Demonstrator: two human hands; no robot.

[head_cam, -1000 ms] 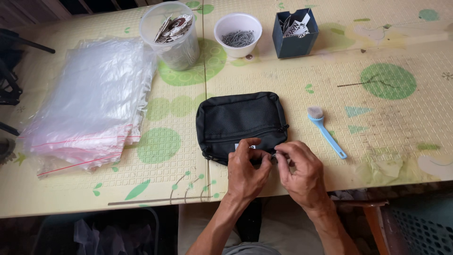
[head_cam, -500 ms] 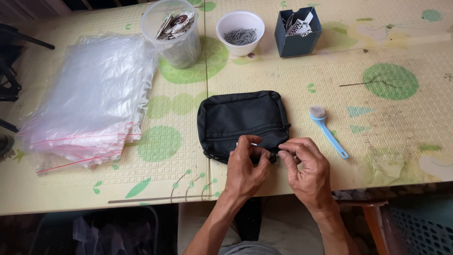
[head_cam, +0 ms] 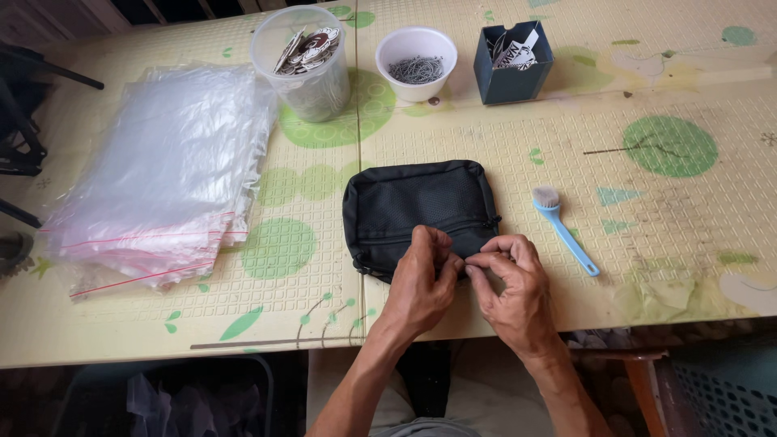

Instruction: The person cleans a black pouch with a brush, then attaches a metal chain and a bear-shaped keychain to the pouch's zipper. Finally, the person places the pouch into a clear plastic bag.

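Pale yellow surface (head_cam: 486,162) with green dots and leaf prints fills the head view, its near edge running in front of the person; a black zip pouch (head_cam: 417,206) lies flat close to that edge, at the centre of the frame. Both hands meet at the pouch's 5 o'clock corner; the left hand (head_cam: 421,279) has its fingers curled and pinched on the pouch's lower edge, and the right hand (head_cam: 510,283) pinches in a closed grip right beside it, fingertips touching the fabric; what small part sits between the fingertips is hidden.

Slipping looks the likeliest trouble: the pinched piece is tiny and the pouch sits near the edge, so a tug toward the body could drag it off.

At 9 o'clock from the pouch lies a stack of clear bags (head_cam: 162,170); at 11 o'clock a clear tub of tags (head_cam: 303,65); at 12 o'clock a white bowl of pins (head_cam: 416,63); at 1 o'clock a dark blue box (head_cam: 514,61); at 3 o'clock, just beside the right hand, a light blue brush (head_cam: 566,235); nothing lies between the hands and the pouch.
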